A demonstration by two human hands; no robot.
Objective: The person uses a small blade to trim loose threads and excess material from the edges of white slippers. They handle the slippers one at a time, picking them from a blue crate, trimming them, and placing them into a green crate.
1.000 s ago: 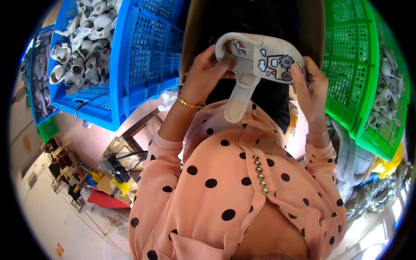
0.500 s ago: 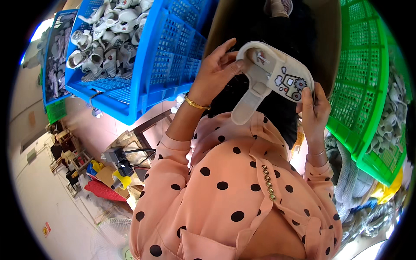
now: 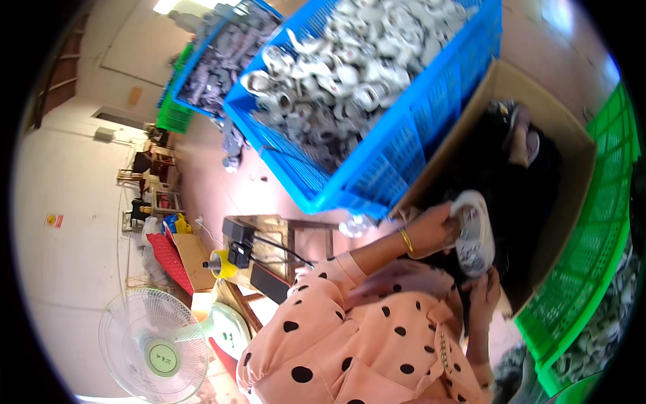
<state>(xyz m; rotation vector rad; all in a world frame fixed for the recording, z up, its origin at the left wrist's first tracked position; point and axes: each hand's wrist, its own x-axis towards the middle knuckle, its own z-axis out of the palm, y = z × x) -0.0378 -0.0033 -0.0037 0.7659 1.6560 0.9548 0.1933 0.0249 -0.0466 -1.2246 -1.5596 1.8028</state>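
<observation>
A white-and-grey shoe upper [image 3: 474,232] with a dark printed picture is held over my lap, its long side upright in view. My left hand [image 3: 433,232], with a gold bangle at the wrist, grips it at its upper left side, fingers closed on the edge. At its lower end my right hand [image 3: 482,295] pinches the rim between thumb and fingers. Both hands are slightly blurred. The strap of the upper is hidden.
Left of my hands stands a large blue basket [image 3: 383,182] heaped with white shoe uppers [image 3: 363,57]. A cardboard box [image 3: 562,94] surrounds my dark-clad legs. A green basket [image 3: 572,269] borders the right. A fan [image 3: 161,357] and wooden stool [image 3: 306,225] are at left.
The view has swung left, so the blue basket and fan show more. The shoe upper has been turned upright and its strap is out of sight. Both hands still hold it.
</observation>
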